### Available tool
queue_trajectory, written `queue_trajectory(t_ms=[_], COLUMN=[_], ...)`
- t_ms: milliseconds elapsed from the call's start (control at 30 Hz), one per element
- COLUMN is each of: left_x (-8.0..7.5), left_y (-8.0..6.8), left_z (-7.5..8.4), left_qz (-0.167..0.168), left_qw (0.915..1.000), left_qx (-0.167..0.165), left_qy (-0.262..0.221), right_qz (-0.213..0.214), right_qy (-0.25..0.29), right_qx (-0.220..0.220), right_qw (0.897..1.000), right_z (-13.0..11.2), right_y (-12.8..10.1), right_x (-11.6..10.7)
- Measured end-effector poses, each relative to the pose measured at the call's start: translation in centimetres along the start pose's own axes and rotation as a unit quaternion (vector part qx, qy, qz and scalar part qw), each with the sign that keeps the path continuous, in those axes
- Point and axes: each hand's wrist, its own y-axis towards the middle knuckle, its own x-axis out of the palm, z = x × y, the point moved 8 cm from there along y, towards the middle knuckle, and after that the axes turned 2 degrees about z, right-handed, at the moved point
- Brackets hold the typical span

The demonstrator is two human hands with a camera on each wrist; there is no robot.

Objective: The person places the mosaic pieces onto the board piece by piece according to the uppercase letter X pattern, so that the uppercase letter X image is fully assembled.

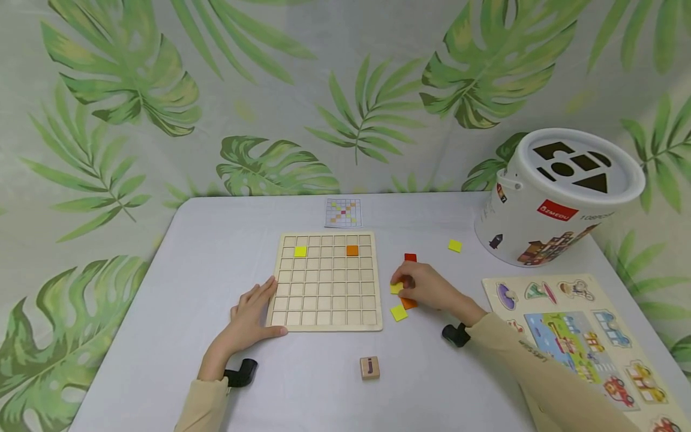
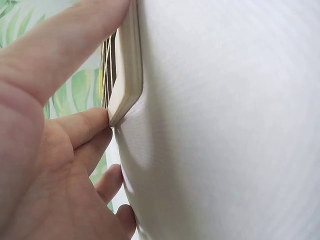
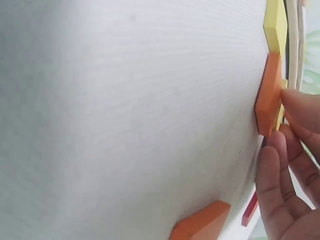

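A wooden grid board (image 1: 325, 288) lies on the table with a yellow tile (image 1: 300, 251) and an orange tile (image 1: 352, 250) in its upper cells. My left hand (image 1: 252, 315) rests at the board's lower left, fingers along the side edge and thumb by the front corner. Right of the board, my right hand (image 1: 429, 288) pinches a yellow tile (image 1: 396, 288) between thumb and fingers. Close by lie an orange tile (image 1: 408, 303), another yellow tile (image 1: 399, 312) and a red tile (image 1: 410, 257). In the right wrist view a further orange tile (image 3: 202, 222) lies below the fingers.
A pattern card (image 1: 343, 213) lies behind the board, and a lone yellow tile (image 1: 455, 246) sits farther right. At the back right stands a white bucket (image 1: 540, 222) with a shape-hole lid. A picture puzzle board (image 1: 577, 336) covers the right side. A letter block (image 1: 369, 368) sits in front.
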Motion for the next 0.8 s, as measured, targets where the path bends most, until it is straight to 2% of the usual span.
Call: queue_trajectory(t_ms=[200, 500, 667, 800], left_x=[-0.1, 0.0, -0.1, -0.2], left_y=[0.0, -0.1, -0.1, -0.1], left_z=[0.0, 0.0, 0.2, 0.3], left_qz=[0.001, 0.001, 0.002, 0.001], left_qw=[1.0, 1.0, 1.0, 1.0], left_qx=[0.002, 0.0, 0.002, 0.003], left_qy=[-0.001, -0.001, -0.001, 0.001], right_qz=[0.001, 0.015, 0.038, 0.042], right_qy=[-0.032, -0.078, -0.064, -0.024], right_qx=[0.022, 0.009, -0.012, -0.042], right_qw=[0.999, 0.997, 0.997, 0.998], right_z=[0.0, -0.6, -1.5, -2.9], right_y=[0.4, 0.7, 1.5, 3.2], right_x=[0.3, -0.1, -0.6, -0.5])
